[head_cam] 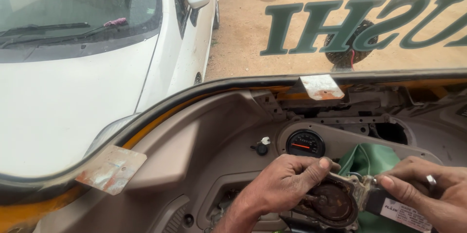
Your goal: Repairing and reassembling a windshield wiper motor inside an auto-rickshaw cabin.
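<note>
While both hands close on one part below the dashboard, the scene reads as follows.

Left hand: the left hand [287, 184] curls over the top of the rusty round metal motor unit [333, 204], fingers wrapped and pressing on its rim.

Right hand: the right hand [428, 189] grips the black cylindrical end of the same unit, fingers folded around it; a ring shows on one finger.

Motor unit: held between the two hands, low in the picture, just under the gauge and in front of the green cloth [372, 160]. A white label sits on its black end.

Around: one round black gauge with a red needle [305, 143] is set in the grey-brown plastic dashboard [204, 145]; one small black key switch [262, 148] sits to its left.

In the way: the green cloth bunches behind the unit, filling the opening there.

Glass: two worn metal plates [112, 168] are fixed at the windscreen's lower edge.

Outside: one white car [73, 96] stands near on the sandy ground [243, 23].
</note>
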